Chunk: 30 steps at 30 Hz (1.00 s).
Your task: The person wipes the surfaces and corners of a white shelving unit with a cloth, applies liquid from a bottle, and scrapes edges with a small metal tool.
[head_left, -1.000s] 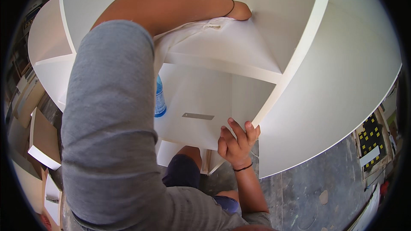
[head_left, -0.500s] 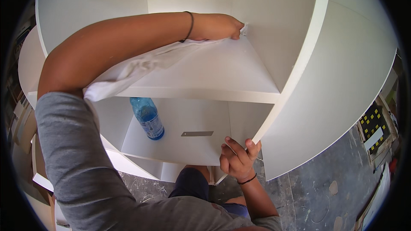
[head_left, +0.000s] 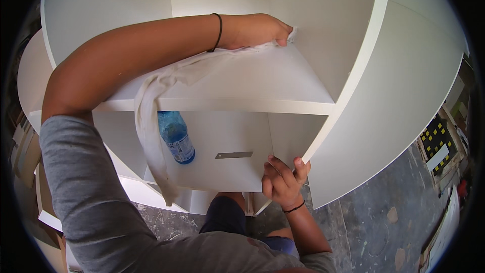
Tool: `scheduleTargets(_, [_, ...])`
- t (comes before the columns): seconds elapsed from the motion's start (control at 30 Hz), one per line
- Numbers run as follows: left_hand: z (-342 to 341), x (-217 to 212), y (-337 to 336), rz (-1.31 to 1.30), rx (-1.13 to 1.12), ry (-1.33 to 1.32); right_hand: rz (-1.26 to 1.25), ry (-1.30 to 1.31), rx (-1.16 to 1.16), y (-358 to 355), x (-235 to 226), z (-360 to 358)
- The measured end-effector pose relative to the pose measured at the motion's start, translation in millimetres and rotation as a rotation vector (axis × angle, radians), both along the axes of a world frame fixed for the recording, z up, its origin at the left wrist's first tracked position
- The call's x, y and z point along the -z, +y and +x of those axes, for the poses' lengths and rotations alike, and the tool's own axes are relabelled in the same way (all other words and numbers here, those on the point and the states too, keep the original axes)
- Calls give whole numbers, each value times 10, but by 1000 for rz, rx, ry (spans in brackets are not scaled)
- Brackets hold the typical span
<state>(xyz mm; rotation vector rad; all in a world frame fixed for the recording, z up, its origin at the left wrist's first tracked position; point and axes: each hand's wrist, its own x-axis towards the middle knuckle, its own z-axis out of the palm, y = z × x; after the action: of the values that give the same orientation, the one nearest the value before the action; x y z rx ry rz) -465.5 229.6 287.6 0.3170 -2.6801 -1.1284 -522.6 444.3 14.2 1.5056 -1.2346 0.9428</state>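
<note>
Left hand: the left hand (head_left: 255, 30) reaches deep into the upper compartment of the white shelf unit (head_left: 348, 76), fingers curled down over one end of a white cloth (head_left: 151, 116) and pressing it onto the shelf board near the back right corner.
Cloth: it runs from under that hand along the upper shelf board (head_left: 262, 83), then drapes over the board's front edge and hangs down in front of the lower compartment, touching nothing I can make out below.
Right hand: the right hand (head_left: 282, 182) grips the front edge of the lower shelf board (head_left: 222, 172) beside the upright side panel, fingers closed around the edge, thumb side up.
Bottle: a blue plastic bottle (head_left: 176, 136) stands in the lower compartment, just beside the hanging cloth.
Metal plate: a small grey plate (head_left: 233, 155) lies flat on the lower board, between the bottle and the right hand.
Floor: grey concrete floor (head_left: 384, 217) shows at the right.
</note>
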Motion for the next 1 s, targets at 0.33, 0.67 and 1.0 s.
scheduleTargets(0.33, [-799, -97, -1151, -689, -200, -169, -16, -62, -88, -5, 15, 77])
scheduleTargets(0.67, [157, -70, 117, -101, -57, -23, 3, -48, -78, 31, -30, 43])
scheduleTargets(1.0, [-420, -97, -534, -314, -186, -72, -19, -64, -94, 11, 22, 72])
